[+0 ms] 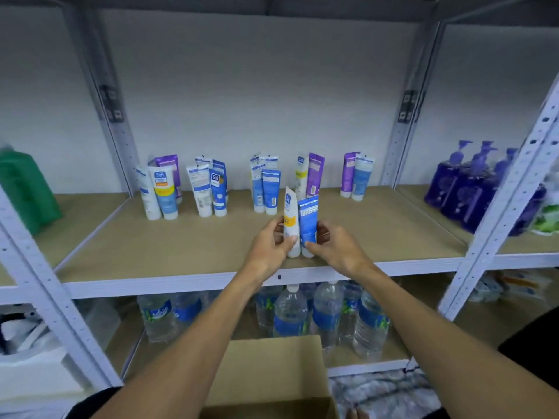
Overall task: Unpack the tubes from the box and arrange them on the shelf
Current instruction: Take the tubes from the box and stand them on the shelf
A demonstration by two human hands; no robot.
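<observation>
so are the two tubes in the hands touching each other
Touching. The head view shows the white tube and the blue tube pressed side by side with no gap, left hand gripping the white, right hand the blue.

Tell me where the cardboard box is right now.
Head view, bottom centre: the cardboard box sits nearest the camera, just in front of the water bottles standing on the lower shelf.

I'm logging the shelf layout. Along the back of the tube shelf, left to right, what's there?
Green container → first tube cluster → second tube cluster → third tube cluster → fourth tube cluster → fifth tube cluster → purple pump bottles. The held white tube and blue tube overlap the fourth, so left out.
</observation>
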